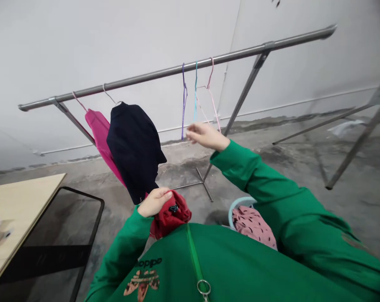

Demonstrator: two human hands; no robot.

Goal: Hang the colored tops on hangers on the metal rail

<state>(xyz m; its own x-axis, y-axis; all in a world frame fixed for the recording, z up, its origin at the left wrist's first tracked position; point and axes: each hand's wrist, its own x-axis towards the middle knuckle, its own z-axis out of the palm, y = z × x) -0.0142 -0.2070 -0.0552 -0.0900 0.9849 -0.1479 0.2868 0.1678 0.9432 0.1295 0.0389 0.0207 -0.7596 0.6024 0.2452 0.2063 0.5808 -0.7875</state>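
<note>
My left hand point(156, 202) is closed around a bunched red garment point(174, 216) with a small dark print, close against my body. My right hand point(205, 135) reaches up toward the rail, its fingers stretched out with nothing visible in them. The fingertips are just beside the lower end of a purple hanger point(183, 105); I cannot tell whether they touch. A light blue hanger point(195, 90) and a pink hanger point(212, 98) hang bare behind and above that hand.
A metal clothes rail point(158, 75) crosses the view. On its left hang a dark navy garment point(135, 147) and a bright pink garment point(98, 130). Below my right arm stands a light blue basin point(232, 209) holding pink patterned cloth point(252, 224). A wooden table point(23, 201) is at left.
</note>
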